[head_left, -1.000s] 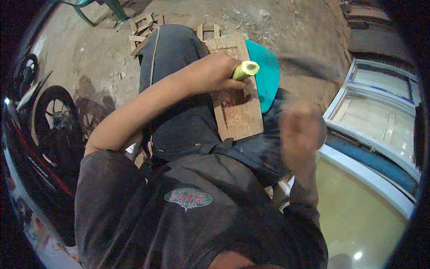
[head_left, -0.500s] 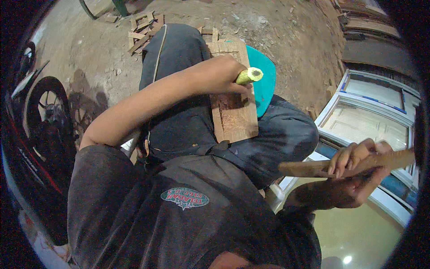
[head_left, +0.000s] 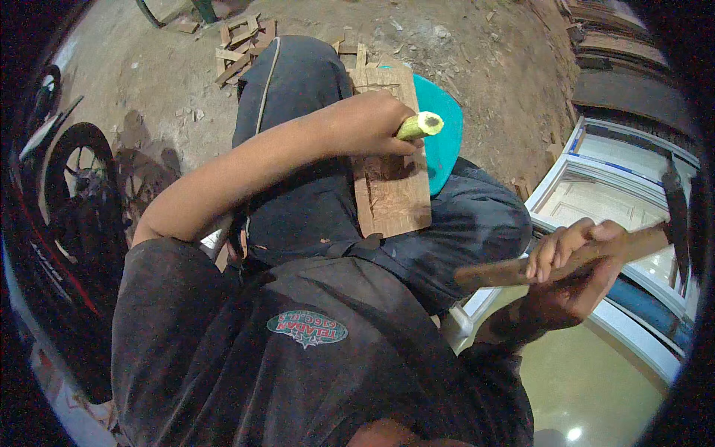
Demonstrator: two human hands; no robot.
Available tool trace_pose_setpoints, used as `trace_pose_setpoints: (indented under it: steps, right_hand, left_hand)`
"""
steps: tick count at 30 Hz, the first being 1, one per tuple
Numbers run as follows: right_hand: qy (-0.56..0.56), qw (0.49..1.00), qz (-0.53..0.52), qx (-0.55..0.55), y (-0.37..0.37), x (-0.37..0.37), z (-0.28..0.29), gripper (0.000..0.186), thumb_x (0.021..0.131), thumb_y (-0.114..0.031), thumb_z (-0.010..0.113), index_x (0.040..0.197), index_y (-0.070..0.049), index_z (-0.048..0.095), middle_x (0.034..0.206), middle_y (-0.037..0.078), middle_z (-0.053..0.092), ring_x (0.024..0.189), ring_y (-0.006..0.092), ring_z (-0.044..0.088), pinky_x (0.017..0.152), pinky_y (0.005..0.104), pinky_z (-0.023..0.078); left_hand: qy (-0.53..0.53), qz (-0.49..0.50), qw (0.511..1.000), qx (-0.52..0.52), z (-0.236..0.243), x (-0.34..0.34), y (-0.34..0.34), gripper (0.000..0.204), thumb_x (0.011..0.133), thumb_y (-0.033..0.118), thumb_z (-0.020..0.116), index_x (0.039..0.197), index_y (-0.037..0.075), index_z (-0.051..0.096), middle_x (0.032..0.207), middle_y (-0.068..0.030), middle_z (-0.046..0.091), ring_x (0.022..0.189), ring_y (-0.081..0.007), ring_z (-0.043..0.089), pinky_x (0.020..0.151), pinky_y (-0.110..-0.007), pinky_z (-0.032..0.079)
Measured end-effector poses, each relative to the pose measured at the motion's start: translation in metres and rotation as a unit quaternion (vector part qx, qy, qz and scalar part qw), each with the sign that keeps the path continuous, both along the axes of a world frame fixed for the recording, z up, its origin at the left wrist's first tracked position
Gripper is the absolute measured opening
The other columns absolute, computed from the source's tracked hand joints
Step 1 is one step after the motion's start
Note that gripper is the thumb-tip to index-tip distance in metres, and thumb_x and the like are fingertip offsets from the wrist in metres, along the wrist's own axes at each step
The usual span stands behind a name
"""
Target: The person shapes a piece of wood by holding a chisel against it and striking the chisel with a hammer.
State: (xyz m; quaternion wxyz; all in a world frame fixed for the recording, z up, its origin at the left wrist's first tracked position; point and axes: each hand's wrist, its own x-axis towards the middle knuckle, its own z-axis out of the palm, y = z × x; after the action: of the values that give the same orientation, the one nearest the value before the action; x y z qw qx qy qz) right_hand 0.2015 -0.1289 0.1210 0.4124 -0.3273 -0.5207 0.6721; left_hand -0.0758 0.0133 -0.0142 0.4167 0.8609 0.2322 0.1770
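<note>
Across my lap lies a pale wooden board (head_left: 403,201) with a rectangular recess cut into its face, rough and splintery toward the near end. My left hand (head_left: 370,123) is wrapped around the yellow-green handle of a chisel (head_left: 421,125), held over the recess. The handle's worn, dark-centred end points up; its blade is hidden behind my hand. Off to the right, my right hand (head_left: 573,261) grips a hammer by its long wooden handle (head_left: 491,274). At the handle's far end, the hammer's dark, narrow head is blurred. The hammer is well apart from the chisel.
A turquoise seat-like panel (head_left: 445,134) shows beyond the board. Wood offcuts (head_left: 242,48) lie on the dirt floor ahead. A motorcycle wheel (head_left: 78,175) stands at left. White-framed panels (head_left: 614,182) and stacked planks (head_left: 622,45) are on the right.
My right hand and the hammer have moved left and slightly up, bringing the dark head further into view. My left hand stays on the chisel over the board.
</note>
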Motion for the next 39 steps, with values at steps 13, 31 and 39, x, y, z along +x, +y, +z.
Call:
trace_pose_setpoints:
  steps: [13, 31, 39]
  right_hand:
    - [-0.638, 0.682, -0.204, 0.294, -0.02, -0.063, -0.075, 0.032, 0.101, -0.03, 0.05, 0.106, 0.001, 0.055, 0.073, 0.003, 0.054, 0.065, 0.014, 0.056, 0.056, 0.0307, 0.044]
    - [-0.17, 0.926, -0.306, -0.142, -0.015, -0.035, -0.072, 0.026, 0.103, -0.03, 0.046, 0.094, -0.006, 0.048, 0.062, 0.0, 0.045, 0.041, 0.0051, 0.041, 0.034, 0.0217, 0.033]
    - [-0.159, 0.932, -0.272, -0.179, -0.022, -0.018, -0.083, 0.025, 0.105, -0.028, 0.041, 0.098, -0.005, 0.047, 0.061, 0.002, 0.042, 0.037, 0.0064, 0.036, 0.034, 0.0223, 0.032]
  left_hand:
    - [-0.026, -0.002, 0.999, 0.04, -0.008, 0.005, 0.0, 0.031, 0.082, 0.033, 0.071, 0.09, 0.003, 0.067, 0.078, -0.0204, 0.066, 0.074, -0.0385, 0.065, 0.07, -0.046, 0.05]
    - [-0.134, 0.157, 0.976, -0.073, -0.011, 0.018, 0.002, 0.031, 0.088, 0.029, 0.072, 0.096, 0.0, 0.064, 0.084, -0.0084, 0.068, 0.077, -0.0155, 0.064, 0.072, -0.031, 0.051]
    - [-0.079, 0.153, 0.976, -0.135, -0.016, 0.022, 0.008, 0.033, 0.088, 0.031, 0.073, 0.092, -0.001, 0.064, 0.082, -0.0071, 0.068, 0.077, -0.0124, 0.064, 0.069, -0.031, 0.051]
